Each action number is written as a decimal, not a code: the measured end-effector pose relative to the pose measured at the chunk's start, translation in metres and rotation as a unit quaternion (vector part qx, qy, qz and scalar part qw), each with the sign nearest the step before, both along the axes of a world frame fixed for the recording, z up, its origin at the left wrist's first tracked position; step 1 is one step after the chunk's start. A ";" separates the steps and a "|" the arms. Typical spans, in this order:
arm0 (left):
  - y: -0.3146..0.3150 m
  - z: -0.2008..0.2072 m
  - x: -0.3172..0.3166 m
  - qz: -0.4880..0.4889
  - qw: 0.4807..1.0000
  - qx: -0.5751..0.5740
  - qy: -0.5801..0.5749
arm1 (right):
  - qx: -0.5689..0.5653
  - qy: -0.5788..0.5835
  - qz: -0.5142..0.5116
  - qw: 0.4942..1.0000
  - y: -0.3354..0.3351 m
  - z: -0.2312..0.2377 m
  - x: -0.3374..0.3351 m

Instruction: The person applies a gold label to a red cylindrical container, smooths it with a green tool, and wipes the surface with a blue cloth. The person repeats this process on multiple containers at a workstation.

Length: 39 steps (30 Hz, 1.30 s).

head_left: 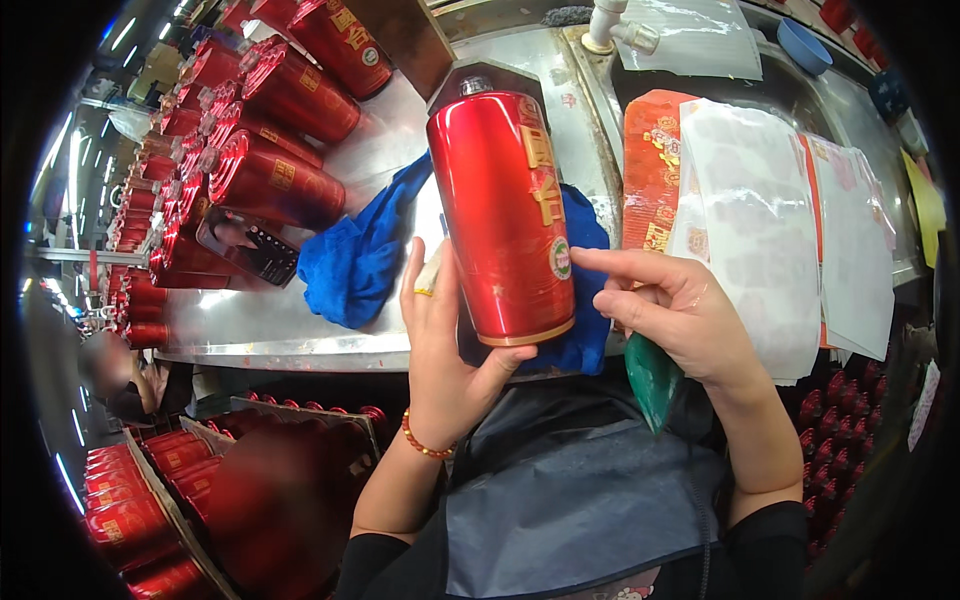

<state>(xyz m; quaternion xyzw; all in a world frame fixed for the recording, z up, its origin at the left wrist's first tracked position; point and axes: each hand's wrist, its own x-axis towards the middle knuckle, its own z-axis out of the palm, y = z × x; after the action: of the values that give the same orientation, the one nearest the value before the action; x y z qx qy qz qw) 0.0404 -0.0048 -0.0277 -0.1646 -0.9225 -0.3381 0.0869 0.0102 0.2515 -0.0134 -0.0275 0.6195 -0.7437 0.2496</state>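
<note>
A glossy red bottle [490, 220] with gold lettering and a clear stopper leans before me, its neck pointing away. My left hand [440, 330] holds it, fingers along its left side and thumb under the base; a finger wears a pale wrap and a ring. With its index finger, my right hand [670, 305] reaches to a small round green-and-white sticker [560, 258] low on the bottle. Tucked under that hand's curled fingers is a flat green scraper-like piece [652, 382], its pointed end hanging down. Part of it is hidden by the hand.
Blue cloths [360, 255] lie on the metal bench around the bottle. Several red bottles [275, 180] crowd the left, with a phone [245, 245] against them. White transfer sheets [750, 230] and red ones are stacked at right, beside a sink with a tap [625, 35]. Boxed bottles [130, 500] stand lower left.
</note>
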 end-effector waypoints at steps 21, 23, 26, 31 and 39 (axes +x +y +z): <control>-0.013 -0.014 0.002 -0.030 0.997 0.006 -0.074 | 0.009 0.026 -0.003 1.000 0.000 0.004 0.010; -0.014 -0.013 0.002 -0.031 0.997 -0.006 -0.073 | 0.012 0.041 -0.002 0.999 0.000 0.003 0.011; -0.014 -0.013 0.002 -0.026 0.997 -0.013 -0.072 | 0.010 0.050 0.002 0.999 0.000 0.004 0.011; -0.011 -0.011 0.006 0.020 0.993 -0.106 0.047 | 0.008 -0.016 -0.004 1.000 0.006 0.000 0.012; 0.009 -0.003 0.010 0.064 0.993 0.026 0.091 | -0.007 -0.018 -0.037 0.999 0.004 0.004 0.015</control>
<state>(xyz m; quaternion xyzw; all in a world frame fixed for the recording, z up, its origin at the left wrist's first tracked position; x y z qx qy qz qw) 0.0505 0.0040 -0.0303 -0.1334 -0.9101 -0.3395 0.1966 0.0255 0.2554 -0.0090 0.0071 0.6100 -0.7575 0.2325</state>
